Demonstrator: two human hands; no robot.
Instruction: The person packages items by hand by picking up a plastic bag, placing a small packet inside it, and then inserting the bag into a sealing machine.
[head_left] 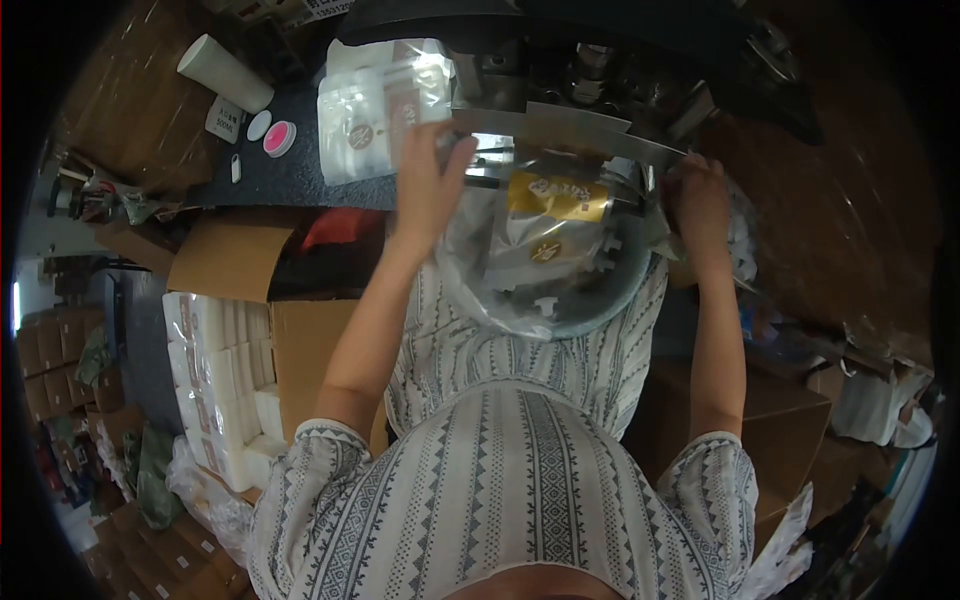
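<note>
Fingers (432,140) of our left hand (428,195) are pinching the upper left corner of a clear bag (540,265), thumb pressing against the film. Fingers (690,172) of our right hand (700,205) are curling shut on the bag's right edge. Between both hands we are holding the clear bag stretched out just under a slanted metal plate (575,132) at the front of a dark machine (600,65). A gold label (557,196) is showing through the film near the bag's top.

Just beside our left hand, a stack of white pouches (375,110) is lying on the dark tabletop (290,175). Toward the tabletop's far left corner a paper cup (225,72) is lying on its side, with a pink lid (279,138) near it. Below the tabletop's near edge, an open cardboard box (300,345) is sitting beside rows of white packs (215,380).
</note>
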